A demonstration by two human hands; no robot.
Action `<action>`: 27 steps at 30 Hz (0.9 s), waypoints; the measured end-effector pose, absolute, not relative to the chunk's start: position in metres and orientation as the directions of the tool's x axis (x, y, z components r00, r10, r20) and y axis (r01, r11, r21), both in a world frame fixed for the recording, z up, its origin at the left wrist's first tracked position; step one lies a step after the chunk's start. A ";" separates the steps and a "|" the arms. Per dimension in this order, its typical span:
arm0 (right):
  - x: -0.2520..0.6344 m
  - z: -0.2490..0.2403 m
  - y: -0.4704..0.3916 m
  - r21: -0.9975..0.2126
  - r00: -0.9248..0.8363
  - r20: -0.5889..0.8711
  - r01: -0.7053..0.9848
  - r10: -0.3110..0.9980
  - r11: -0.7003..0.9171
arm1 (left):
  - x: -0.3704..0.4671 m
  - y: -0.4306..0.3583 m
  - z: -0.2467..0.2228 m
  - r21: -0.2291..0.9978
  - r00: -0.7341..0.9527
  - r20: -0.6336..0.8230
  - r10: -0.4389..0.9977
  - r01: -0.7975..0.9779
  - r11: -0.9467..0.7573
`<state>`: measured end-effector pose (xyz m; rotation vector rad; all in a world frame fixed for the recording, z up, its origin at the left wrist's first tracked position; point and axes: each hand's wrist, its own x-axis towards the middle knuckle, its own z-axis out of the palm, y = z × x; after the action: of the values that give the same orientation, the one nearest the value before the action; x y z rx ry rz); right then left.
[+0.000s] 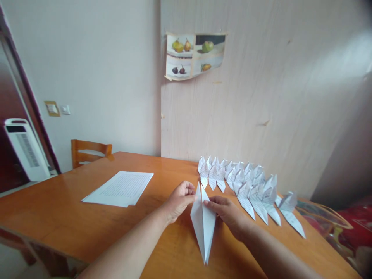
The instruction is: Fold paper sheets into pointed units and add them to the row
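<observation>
A sheet of white paper folded into a long, narrow diamond (197, 221) stands tilted above the table in front of me, its centre slit facing up. My right hand (225, 211) pinches its right side, thumb on the front face and fingers behind. At its upper left edge, my left hand (180, 199) is closed with curled fingers, thumb and fingertips at the paper's edge. Beyond and to the right stand rows of folded paper pieces (244, 190) with printed text, each with pointed tips. One such piece (290, 209) sits apart at the right end.
A stack of printed sheets (119, 188) lies on the left of the wooden table (162, 170). Behind the table is a wooden chair (91, 147). A white appliance (26, 149) stands at far left. A fruit poster (194, 56) hangs on the wall; red fabric (351, 224) is at right.
</observation>
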<state>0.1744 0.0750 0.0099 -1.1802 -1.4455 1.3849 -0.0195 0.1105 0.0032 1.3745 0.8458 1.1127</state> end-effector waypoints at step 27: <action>0.190 0.007 0.097 -0.954 -0.051 0.028 -0.299 0.998 0.011 | 0.032 0.107 0.005 0.951 0.407 -0.021 0.913 -0.275 0.144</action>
<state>0.1899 0.0974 0.0074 -0.9419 -1.0303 1.3629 0.0317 0.1070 0.0054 1.0953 0.7337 0.9768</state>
